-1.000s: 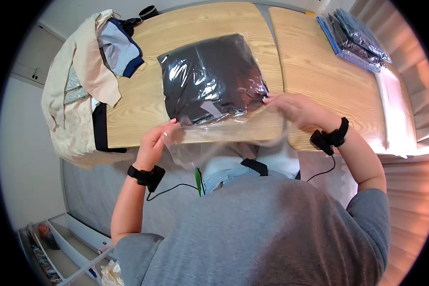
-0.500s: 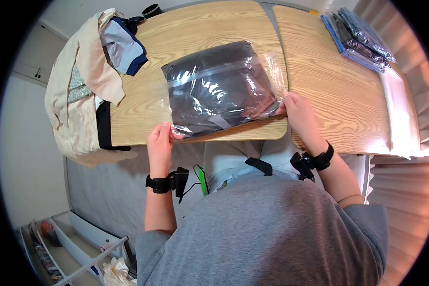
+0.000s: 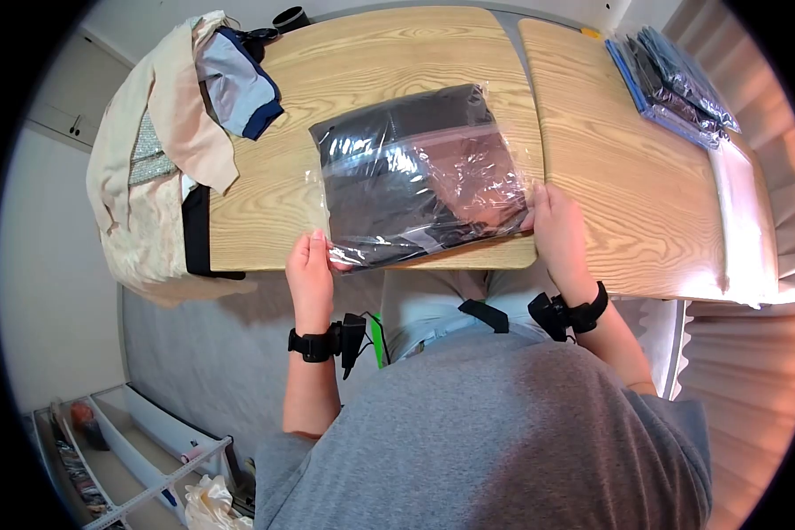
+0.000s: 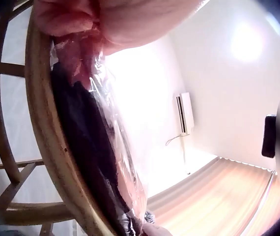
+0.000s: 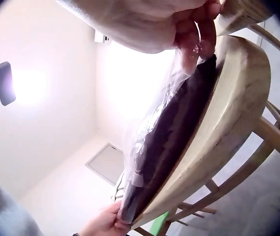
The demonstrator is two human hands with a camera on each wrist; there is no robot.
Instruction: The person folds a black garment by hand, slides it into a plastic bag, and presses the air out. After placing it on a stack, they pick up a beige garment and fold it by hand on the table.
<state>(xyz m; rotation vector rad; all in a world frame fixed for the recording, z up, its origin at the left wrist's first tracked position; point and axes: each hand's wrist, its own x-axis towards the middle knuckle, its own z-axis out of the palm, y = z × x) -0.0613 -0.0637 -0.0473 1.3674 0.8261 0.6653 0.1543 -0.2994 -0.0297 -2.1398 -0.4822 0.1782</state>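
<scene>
- Here's the clear bag [image 3: 375,199], dark clothing inside, flat at the table's [image 3: 389,53] front edge, long axis running side to side.
- Left hand [image 3: 312,278], fingers closed, pinches its near-left corner, right at that table edge.
- Right hand [image 3: 563,238] pinches the near-right corner, slightly farther up the table; both equally close.
</scene>
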